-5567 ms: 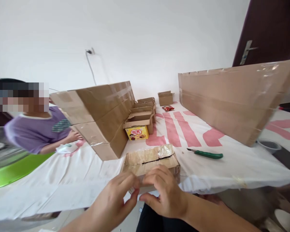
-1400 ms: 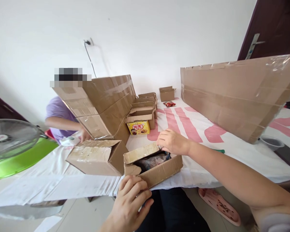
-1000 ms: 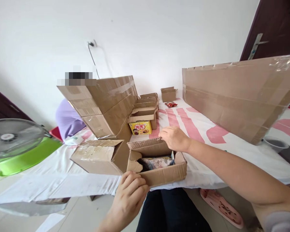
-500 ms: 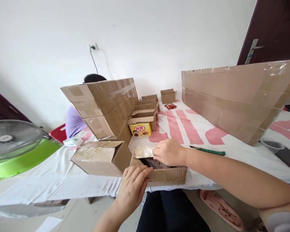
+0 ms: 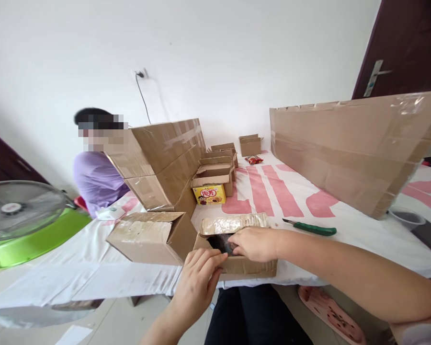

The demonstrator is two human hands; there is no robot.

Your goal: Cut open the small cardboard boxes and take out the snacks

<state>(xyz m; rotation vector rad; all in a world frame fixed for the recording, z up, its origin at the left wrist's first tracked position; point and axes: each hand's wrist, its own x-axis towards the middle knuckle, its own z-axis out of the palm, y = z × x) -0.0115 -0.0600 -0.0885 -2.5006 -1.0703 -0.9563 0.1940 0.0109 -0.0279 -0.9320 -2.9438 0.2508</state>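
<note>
A small cardboard box sits at the table's near edge, its taped far flap folded down over most of the top. A dark packet shows through the gap. My left hand grips the box's near left corner, fingers curled over the rim. My right hand rests on the box top, fingers bent and pressing at the edge of the opening.
Another taped box lies to the left. A tall stack of cartons stands behind, open small boxes and a yellow snack box beyond. A green-handled knife, a big cardboard sheet, a fan and a person in purple surround.
The far flap has come down flat over the box and my right hand moved toward me onto the opening. The person in purple rose back into view.
</note>
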